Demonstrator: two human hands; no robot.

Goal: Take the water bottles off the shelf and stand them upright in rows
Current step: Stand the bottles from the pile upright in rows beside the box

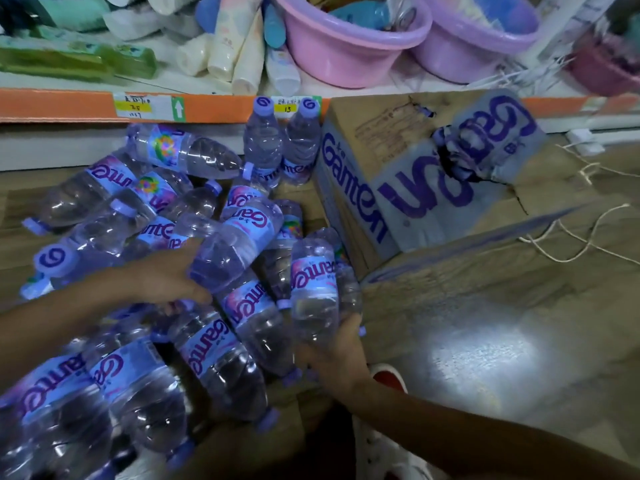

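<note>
Setting: a shop floor (485, 323) below an orange-edged shelf (69, 105) carrying pink basins (346, 53) and tubes.
Carton: a torn cardboard box (415, 174) at 1 o'clock.
Pile: water bottles (138, 386) lie jumbled from 7 to 11 o'clock.
Upright pair: two standing bottles (263, 140) at 12 o'clock, touching the carton.
Left hand (166, 275): fingers curled on a tilted bottle (239, 237) at centre.
Right hand (339, 355): grips the base of a bottle (313, 285), cap end away from the camera, at 5 o'clock.
</note>
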